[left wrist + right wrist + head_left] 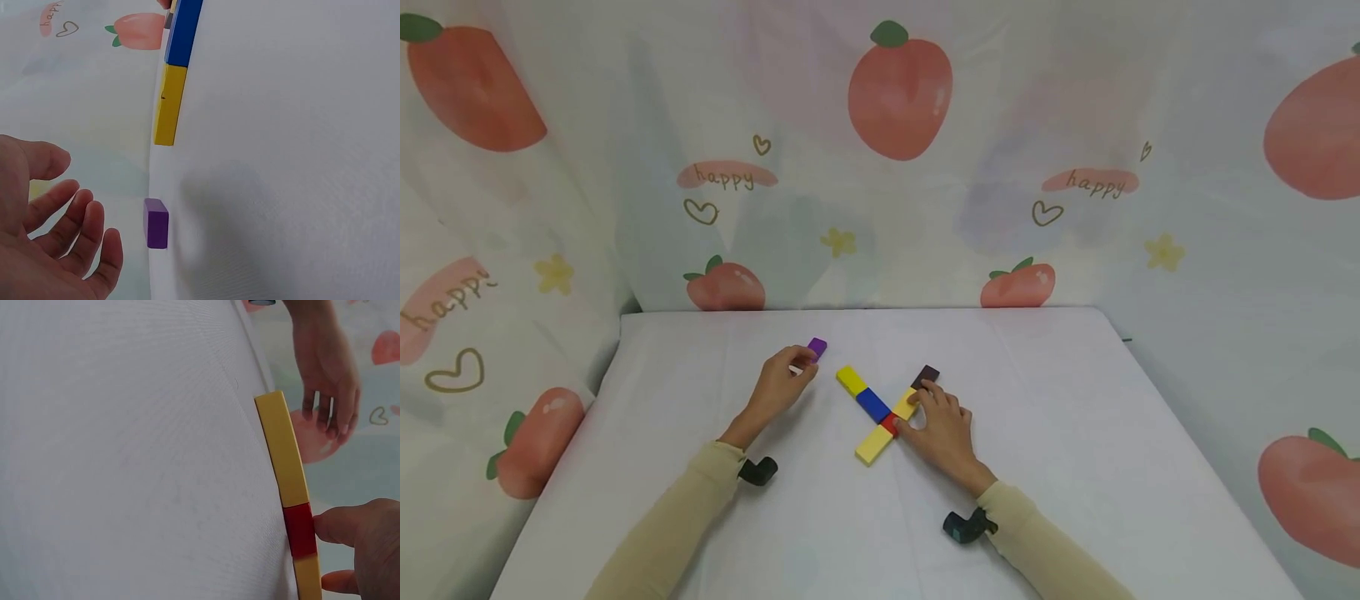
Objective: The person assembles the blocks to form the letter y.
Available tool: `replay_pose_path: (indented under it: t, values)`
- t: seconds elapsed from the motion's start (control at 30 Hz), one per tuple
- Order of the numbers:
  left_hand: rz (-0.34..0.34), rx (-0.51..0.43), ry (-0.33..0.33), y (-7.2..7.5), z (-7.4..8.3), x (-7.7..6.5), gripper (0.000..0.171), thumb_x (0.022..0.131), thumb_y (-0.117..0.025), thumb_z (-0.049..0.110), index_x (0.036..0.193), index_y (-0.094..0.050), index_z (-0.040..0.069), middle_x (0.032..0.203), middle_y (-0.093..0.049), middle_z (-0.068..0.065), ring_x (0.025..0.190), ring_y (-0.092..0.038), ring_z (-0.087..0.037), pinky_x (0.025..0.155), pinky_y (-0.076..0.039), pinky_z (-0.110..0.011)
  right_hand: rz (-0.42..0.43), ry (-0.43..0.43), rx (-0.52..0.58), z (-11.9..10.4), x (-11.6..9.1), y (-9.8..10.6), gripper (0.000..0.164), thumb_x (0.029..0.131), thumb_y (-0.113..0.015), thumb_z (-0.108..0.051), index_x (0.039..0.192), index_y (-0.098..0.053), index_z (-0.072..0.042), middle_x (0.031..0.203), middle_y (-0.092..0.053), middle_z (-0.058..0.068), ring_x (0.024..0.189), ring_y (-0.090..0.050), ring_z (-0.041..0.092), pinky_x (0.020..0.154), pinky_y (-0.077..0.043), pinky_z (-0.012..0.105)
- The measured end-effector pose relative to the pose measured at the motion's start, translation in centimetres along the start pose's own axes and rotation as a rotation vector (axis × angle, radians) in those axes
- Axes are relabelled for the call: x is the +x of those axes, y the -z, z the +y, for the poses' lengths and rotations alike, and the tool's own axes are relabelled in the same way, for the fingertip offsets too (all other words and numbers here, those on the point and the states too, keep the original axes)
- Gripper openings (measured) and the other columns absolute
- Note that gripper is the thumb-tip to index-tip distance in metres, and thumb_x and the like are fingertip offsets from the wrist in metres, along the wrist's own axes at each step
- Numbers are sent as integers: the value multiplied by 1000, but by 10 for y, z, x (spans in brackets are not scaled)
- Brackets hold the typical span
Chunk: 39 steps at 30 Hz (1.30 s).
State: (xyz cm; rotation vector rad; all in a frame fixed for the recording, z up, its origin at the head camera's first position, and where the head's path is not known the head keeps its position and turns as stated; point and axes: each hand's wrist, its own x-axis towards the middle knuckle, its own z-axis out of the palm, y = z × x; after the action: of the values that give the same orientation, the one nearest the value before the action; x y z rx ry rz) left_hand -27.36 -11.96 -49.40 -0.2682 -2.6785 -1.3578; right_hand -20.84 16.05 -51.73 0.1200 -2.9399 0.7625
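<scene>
On the white table, a short purple block (818, 347) lies just past the fingertips of my left hand (778, 383). In the left wrist view a gap shows between those loosely bent fingers and the purple block (157, 225). Nearer the middle, a bright yellow block (851, 381) and a blue block (873, 405) form a slanting row. It meets another row: pale yellow block (874, 446), red block (889, 423), second pale yellow block (906, 405), dark brown block (927, 375). My right hand (943, 429) touches the red block with its thumb and the second pale yellow block with a finger.
A white cloth covers the table (1052, 400). Behind it and at the sides hangs a fruit-printed curtain (910, 217). Each wrist carries a small black camera, one on the left (758, 472) and one on the right (966, 527).
</scene>
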Motion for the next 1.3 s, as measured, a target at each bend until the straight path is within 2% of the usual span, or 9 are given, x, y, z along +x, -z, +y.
replay_pose_path:
  t: [0.33, 0.6, 0.8, 1.07, 1.3]
  values:
    - [30, -29, 39, 0, -10, 15, 28, 94, -66, 17, 119, -62, 4, 115, -64, -14, 109, -59, -27, 93, -52, -41, 1, -5, -2, -2, 0, 0, 41, 84, -71, -46, 113, -63, -17, 152, -42, 10, 133, -42, 39, 100, -31, 59]
    - [26, -33, 108, -3, -17, 25, 34, 93, -66, 17, 123, -59, 2, 121, -61, -17, 115, -57, -32, 100, -49, -45, -2, -6, 5, -2, 0, 2, 42, 84, -71, -46, 114, -63, -17, 152, -42, 10, 133, -41, 39, 99, -30, 59]
    - [10, -36, 177, -6, -21, 32, 35, 94, -65, 20, 126, -58, 6, 125, -59, -15, 120, -54, -31, 105, -45, -45, -11, -9, -4, -1, 0, 1, 43, 84, -71, -46, 114, -63, -16, 153, -42, 9, 133, -41, 39, 99, -31, 59]
    - [30, -20, 194, -11, -30, 44, 38, 93, -66, 19, 126, -56, 3, 124, -60, -18, 117, -57, -33, 102, -47, -45, -4, -9, 6, -1, -1, 1, 42, 84, -71, -46, 114, -63, -17, 152, -42, 9, 133, -42, 38, 99, -30, 59]
    - [8, 19, 273, -17, -30, 52, 46, 93, -68, 22, 133, -53, 4, 126, -59, -17, 117, -56, -32, 102, -48, -44, -1, -10, 1, -1, -1, 0, 41, 84, -71, -45, 113, -63, -17, 152, -43, 9, 132, -42, 38, 99, -31, 59]
